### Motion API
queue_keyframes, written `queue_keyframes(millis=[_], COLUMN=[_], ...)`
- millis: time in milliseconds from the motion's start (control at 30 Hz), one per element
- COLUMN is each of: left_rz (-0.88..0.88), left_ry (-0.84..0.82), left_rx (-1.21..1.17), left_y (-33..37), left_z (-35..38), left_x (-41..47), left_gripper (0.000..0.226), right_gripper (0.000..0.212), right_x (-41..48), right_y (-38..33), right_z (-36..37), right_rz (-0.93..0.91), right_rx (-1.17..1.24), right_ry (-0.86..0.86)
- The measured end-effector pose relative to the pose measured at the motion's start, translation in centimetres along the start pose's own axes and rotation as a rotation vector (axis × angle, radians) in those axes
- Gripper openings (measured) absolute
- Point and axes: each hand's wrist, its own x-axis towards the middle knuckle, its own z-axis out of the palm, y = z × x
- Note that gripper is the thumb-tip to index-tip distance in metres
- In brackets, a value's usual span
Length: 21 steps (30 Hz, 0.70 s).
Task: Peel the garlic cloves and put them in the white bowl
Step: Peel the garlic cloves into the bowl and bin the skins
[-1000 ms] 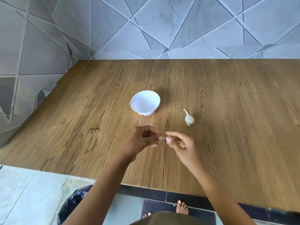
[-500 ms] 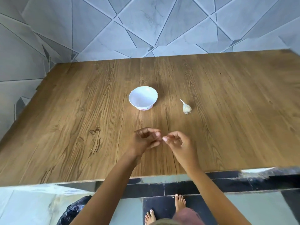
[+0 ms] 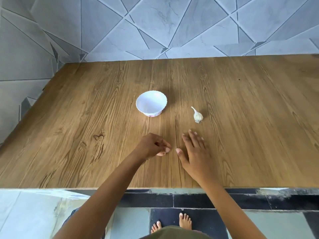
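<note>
Head view | left hand [image 3: 152,146] is being held curled, grasp unclear | right hand [image 3: 194,152] is being spread flat on table [image 3: 82,135], near side of garlic bulb [image 3: 197,116]

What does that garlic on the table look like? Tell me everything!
The garlic bulb is whole, whitish and papery-skinned, with a thin dry stem pointing away to the left and a rootlet tuft facing the person. It lies on its side on the wooden table, right of the white bowl. Only the table touches it.

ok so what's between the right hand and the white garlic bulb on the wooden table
Nothing. In the head view, only a bare stretch of the brown wooden table lies between the right hand and the white garlic bulb.
</note>
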Motion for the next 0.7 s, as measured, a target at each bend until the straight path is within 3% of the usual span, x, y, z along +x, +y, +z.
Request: queue_keyframes(millis=[267, 700], left_rz=[-0.169, -0.097], left_ry=[-0.148, -0.064], left_rx=[0.059, 0.373], left_y=[2.4, 3.5], left_z=[-0.8, 0.3], left_x=[1.1, 1.3], left_gripper=[0.008, 0.013], right_gripper=[0.069, 0.071], right_x=[0.0, 0.0], right_y=[0.0, 0.0], right_z=[-0.1, 0.0], right_rz=[0.003, -0.017], right_rx=[0.012, -0.013], right_ry=[0.010, 0.004])
